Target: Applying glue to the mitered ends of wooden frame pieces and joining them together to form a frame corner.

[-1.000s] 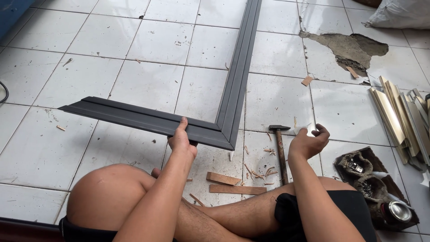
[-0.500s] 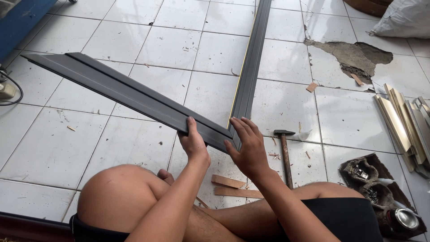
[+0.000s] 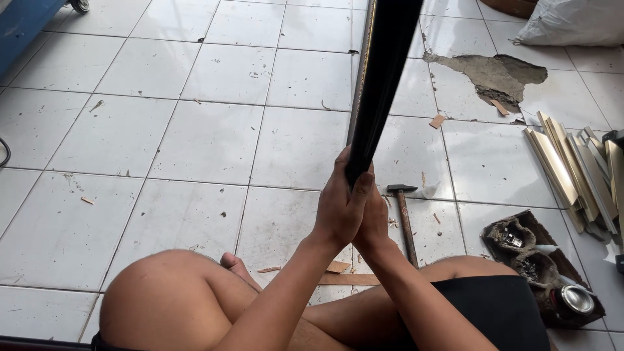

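Hands (image 3: pixel 354 211) clasped round dark frame moulding (image 3: pixel 383 71), upright, open tiles (image 3: pixel 195 136) leftward

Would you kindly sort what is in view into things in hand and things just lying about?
In hand: dark frame moulding, gripped by left hand and right hand.

Lying about: hammer, wood offcuts, gold moulding strips, white sack.

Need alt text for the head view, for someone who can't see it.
Both hands, left hand and right hand, clasp the corner of a dark frame raised on edge above a white tiled floor. A hammer lies just right of them, wood scraps below.
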